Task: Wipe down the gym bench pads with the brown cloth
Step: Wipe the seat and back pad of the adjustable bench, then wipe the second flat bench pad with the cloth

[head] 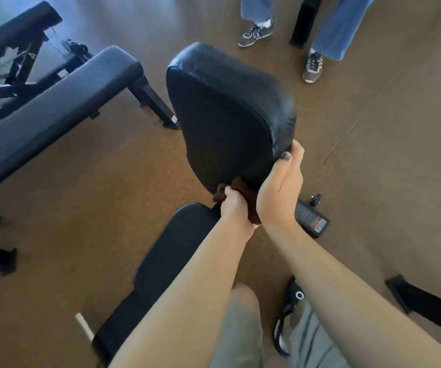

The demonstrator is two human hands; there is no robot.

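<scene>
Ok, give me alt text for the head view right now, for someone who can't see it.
The left hand grips a bunched brown cloth against the lower edge of a raised black back pad, while the right hand grips the pad's right edge. The black seat pad lies below, a second bench to the left.

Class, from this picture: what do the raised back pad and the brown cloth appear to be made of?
Back pad: probably vinyl or faux leather over padding; black, slightly glossy, with a sheen along its edge. Brown cloth: soft, matte fabric, bunched in the left hand; the weave is too blurred to tell.

left hand (234, 205) grips cloth (251, 205) (brown)
</scene>
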